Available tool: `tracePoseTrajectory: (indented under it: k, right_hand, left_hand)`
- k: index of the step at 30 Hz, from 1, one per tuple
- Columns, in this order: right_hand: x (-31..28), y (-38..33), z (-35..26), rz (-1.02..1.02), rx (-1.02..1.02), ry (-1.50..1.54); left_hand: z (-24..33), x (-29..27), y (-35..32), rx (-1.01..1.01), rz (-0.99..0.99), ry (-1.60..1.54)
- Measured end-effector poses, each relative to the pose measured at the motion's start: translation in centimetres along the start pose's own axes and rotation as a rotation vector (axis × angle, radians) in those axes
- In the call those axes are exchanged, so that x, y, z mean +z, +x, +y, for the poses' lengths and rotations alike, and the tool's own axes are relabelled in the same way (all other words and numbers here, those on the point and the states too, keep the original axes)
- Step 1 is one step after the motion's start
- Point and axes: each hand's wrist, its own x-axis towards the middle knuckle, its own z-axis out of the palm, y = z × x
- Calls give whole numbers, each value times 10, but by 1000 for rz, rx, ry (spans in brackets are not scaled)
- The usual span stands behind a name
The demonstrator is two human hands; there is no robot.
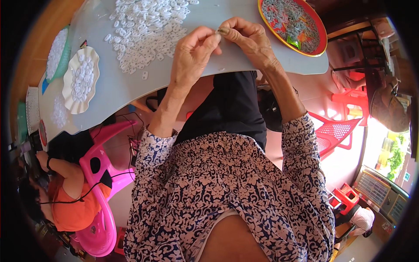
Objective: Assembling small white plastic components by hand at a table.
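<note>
My left hand (194, 54) and my right hand (252, 41) meet over the near part of the grey table (107, 98). Both are closed, thumbs and fingertips pinched together. A small whitish bit shows between the fingertips, too small and covered to name. Left of my hands spreads a heap of small white oval plastic pieces with holes (148, 30). To the right stands a round red tray (322, 36) with a yellow edge; many small grey metal-looking pieces and a bright green packet (293, 41) lie in it.
At the table's left are a scalloped cream dish (78, 108) and a green basket (65, 54), both holding white pieces. A person in orange (76, 205) sits by a pink chair (102, 205) at lower left. Red chairs (336, 131) stand at right.
</note>
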Motion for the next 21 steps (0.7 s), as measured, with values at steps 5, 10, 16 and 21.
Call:
tracePoseTrajectory:
  k: [5,10,16,21]
  right_hand:
    - [0,-4,-3,73,80,120]
    - [1,-1,1,40,19,86]
    - [0,-1,4,42,2,100]
    - [-1,-3,3,43,-1,61]
  left_hand:
    - [20,-47,32,540,112,780]
    - [1,-81,62,615,17,1216]
    - [-11,-75,71,602,-5,1254]
    - [5,-53,65,674,-10,1020]
